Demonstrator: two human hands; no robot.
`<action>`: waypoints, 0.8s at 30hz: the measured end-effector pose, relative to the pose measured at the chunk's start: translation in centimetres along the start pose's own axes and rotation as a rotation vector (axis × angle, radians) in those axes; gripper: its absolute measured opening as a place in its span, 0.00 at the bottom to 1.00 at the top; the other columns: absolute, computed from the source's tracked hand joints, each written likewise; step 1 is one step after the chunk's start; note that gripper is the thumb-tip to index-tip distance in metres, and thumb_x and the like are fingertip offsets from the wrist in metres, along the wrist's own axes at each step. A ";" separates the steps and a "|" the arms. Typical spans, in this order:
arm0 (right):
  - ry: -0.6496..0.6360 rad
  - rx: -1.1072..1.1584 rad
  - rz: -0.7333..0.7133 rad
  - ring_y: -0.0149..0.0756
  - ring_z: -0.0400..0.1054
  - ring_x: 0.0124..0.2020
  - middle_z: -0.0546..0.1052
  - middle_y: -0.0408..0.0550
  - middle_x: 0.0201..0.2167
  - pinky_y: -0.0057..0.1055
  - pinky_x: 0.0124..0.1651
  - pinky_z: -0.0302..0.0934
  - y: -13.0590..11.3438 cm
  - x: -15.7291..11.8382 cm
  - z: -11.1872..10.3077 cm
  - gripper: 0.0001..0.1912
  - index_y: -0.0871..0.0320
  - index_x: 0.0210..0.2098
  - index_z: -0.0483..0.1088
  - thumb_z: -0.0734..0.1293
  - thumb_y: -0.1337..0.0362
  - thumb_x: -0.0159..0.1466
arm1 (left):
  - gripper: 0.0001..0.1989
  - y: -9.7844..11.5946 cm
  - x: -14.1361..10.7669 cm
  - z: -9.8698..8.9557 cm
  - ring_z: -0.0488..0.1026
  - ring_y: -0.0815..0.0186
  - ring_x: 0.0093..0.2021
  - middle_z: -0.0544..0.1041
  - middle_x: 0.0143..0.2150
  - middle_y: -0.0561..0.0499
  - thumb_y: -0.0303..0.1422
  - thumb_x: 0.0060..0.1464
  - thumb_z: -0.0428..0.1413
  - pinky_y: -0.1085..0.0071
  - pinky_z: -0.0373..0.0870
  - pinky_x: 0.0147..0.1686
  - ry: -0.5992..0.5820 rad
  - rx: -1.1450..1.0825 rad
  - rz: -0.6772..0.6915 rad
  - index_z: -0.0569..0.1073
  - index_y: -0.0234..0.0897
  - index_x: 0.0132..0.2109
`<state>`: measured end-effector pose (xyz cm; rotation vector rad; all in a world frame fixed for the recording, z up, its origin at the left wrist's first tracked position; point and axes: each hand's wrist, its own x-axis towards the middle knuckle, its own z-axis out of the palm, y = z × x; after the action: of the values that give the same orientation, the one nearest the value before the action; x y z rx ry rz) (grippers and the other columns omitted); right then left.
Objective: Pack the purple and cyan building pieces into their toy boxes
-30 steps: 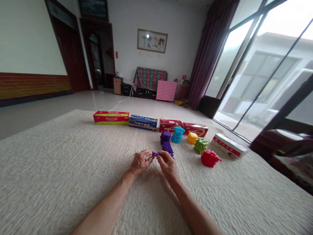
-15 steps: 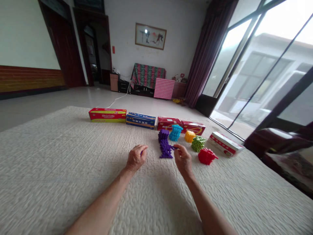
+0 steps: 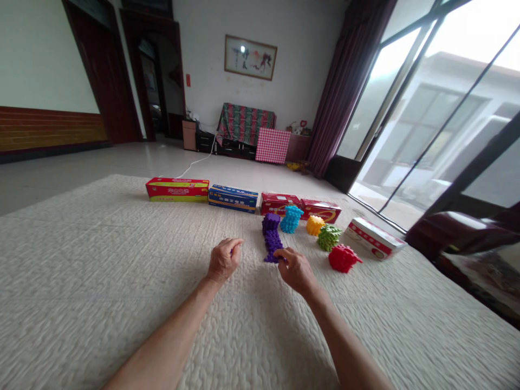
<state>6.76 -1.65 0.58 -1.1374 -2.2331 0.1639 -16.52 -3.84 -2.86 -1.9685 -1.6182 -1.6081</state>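
Note:
A row of small purple knobbly plastic pieces (image 3: 273, 241) lies on the quilted cover, with a taller purple stack (image 3: 270, 223) at its far end. My right hand (image 3: 297, 269) is closed in a pinch on a purple piece at the row's near end; the fingers partly hide it. To the left of the row, apart from it, my left hand (image 3: 224, 261) is curled closed, and a bit of purple shows between its fingers. Beyond and right of the purple pieces stand stacks of similar pieces: blue (image 3: 291, 219), yellow (image 3: 314, 225), green (image 3: 329, 237) and red (image 3: 343, 258).
Along the far side of the quilted cover (image 3: 122, 260) stand a red and yellow-green box (image 3: 177, 190), a blue box (image 3: 233, 199) and two red boxes (image 3: 320, 210). A white and red box (image 3: 374, 238) lies at the right, near a dark red armrest (image 3: 450, 233).
My right hand has moved left and slightly down, bringing its purple piece from beside the row to the row's near end. The left hand has barely shifted.

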 end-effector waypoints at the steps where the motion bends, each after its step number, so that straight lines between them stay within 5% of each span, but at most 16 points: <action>1: -0.013 -0.015 -0.003 0.33 0.70 0.31 0.77 0.44 0.33 0.29 0.39 0.62 0.0 0.0 0.0 0.16 0.54 0.37 0.75 0.59 0.73 0.56 | 0.13 0.0 0.0 0.0 0.77 0.64 0.37 0.80 0.34 0.47 0.26 0.55 0.47 0.68 0.73 0.40 0.004 -0.004 -0.004 0.76 0.36 0.38; 7: -0.004 -0.064 -0.026 0.34 0.70 0.34 0.74 0.46 0.35 0.30 0.40 0.63 0.4 -0.3 0.5 0.16 0.54 0.39 0.74 0.60 0.73 0.57 | 0.12 -0.6 0.1 -0.2 0.78 0.65 0.37 0.81 0.35 0.48 0.28 0.55 0.48 0.70 0.74 0.40 0.054 -0.058 -0.125 0.77 0.37 0.37; 13: 0.191 -0.095 0.013 0.39 0.69 0.41 0.72 0.52 0.43 0.33 0.41 0.64 0.6 -0.2 1.4 0.20 0.58 0.51 0.67 0.59 0.71 0.60 | 0.12 -1.9 0.4 -1.1 0.78 0.64 0.37 0.81 0.36 0.48 0.30 0.54 0.49 0.70 0.75 0.38 0.061 -0.078 -0.317 0.77 0.36 0.39; 17: 0.203 -0.060 -0.017 0.39 0.69 0.42 0.72 0.52 0.43 0.33 0.43 0.63 -0.8 -0.2 2.1 0.17 0.59 0.50 0.66 0.57 0.71 0.62 | 0.13 -2.5 0.2 -1.8 0.76 0.62 0.43 0.80 0.42 0.46 0.30 0.51 0.52 0.66 0.72 0.46 -0.110 0.023 -0.267 0.77 0.35 0.42; 24: -0.050 -0.006 -0.149 0.36 0.68 0.41 0.73 0.50 0.41 0.30 0.46 0.62 -3.4 -1.0 3.6 0.15 0.57 0.45 0.69 0.58 0.74 0.61 | 0.14 -1.9 -0.4 -2.5 0.73 0.60 0.47 0.78 0.44 0.47 0.26 0.46 0.54 0.63 0.65 0.53 -0.465 0.149 0.002 0.78 0.38 0.41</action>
<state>2.76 -3.97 -1.50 -0.9751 -2.3539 0.1252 -19.45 -4.97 -3.04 -2.3787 -1.8165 -1.0357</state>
